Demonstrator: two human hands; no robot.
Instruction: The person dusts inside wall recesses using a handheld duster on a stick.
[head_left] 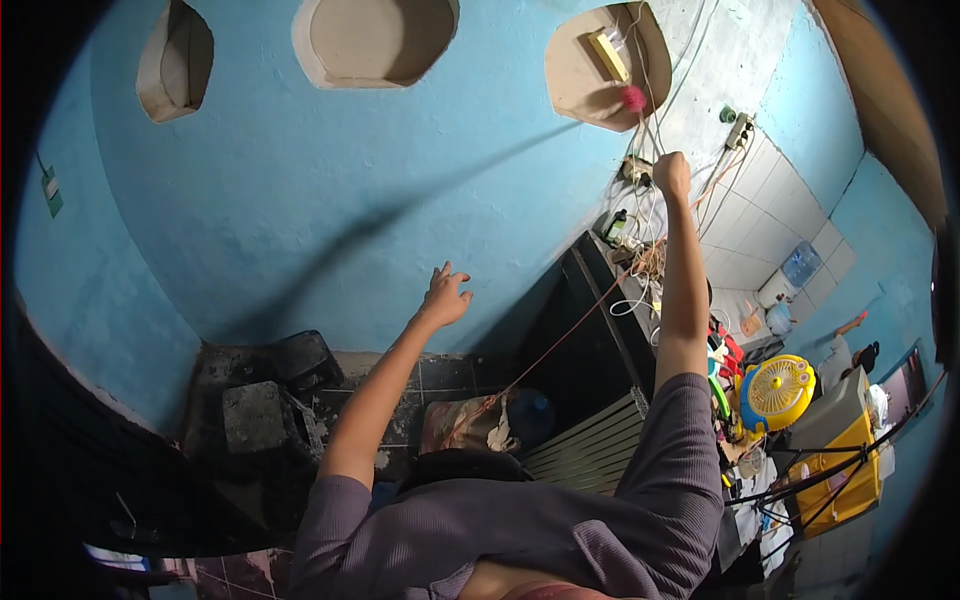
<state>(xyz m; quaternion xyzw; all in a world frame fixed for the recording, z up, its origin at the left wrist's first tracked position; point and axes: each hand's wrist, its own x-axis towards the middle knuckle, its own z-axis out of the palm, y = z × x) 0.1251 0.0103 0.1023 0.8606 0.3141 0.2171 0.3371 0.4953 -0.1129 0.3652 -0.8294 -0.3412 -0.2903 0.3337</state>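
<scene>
My right hand (672, 175) is raised at the upper right, closed in a fist around what looks like a thin stick. A pink fuzzy ball (633, 98) shows at the stick's far end, in front of the right wall niche (570, 85). The stick itself is hard to make out among the cables. Inside that niche a yellow block-like object (608, 56) leans with wires about it. My left hand (446, 296) is held out before the blue wall (330, 190), fingers apart and holding nothing.
Tangled cables (650, 262), a dark bottle (616, 225) and a power strip (739, 131) are by the right arm. Below stands a dark cabinet (590, 320). A yellow-and-blue fan (777, 392) sits amid clutter at right. Dark blocks (262, 415) lie at lower left.
</scene>
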